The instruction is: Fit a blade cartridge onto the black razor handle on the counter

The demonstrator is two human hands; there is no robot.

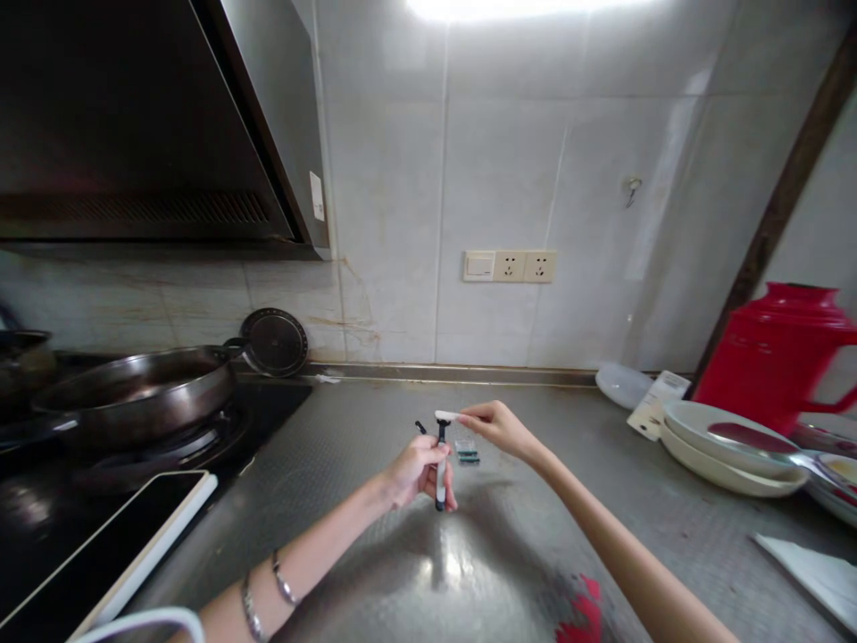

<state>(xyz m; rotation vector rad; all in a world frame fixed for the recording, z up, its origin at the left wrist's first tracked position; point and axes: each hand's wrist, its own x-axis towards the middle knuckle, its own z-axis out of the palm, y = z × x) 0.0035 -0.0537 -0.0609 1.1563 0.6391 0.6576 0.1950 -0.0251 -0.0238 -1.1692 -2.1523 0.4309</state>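
My left hand (419, 469) is closed around the handle of a razor (440, 478), white with black ends, held upright above the metal counter. At its top, a small white strip-like piece (446, 415) lies across the black head. My right hand (495, 429) pinches the right end of that piece between thumb and fingers; exactly what it is cannot be made out. Just behind the razor on the counter lies a small clear pack with dark green strips (467, 451). A short black piece (420, 427) rests to the left of the razor's head.
On the left, a steel pan (140, 393) sits on the stove, with a phone-like slab (113, 545) in front. Stacked plates (729, 438) and a red thermos jug (769, 357) stand at right. A range hood (268, 116) overhangs the stove. Wall sockets (510, 266) are straight ahead.
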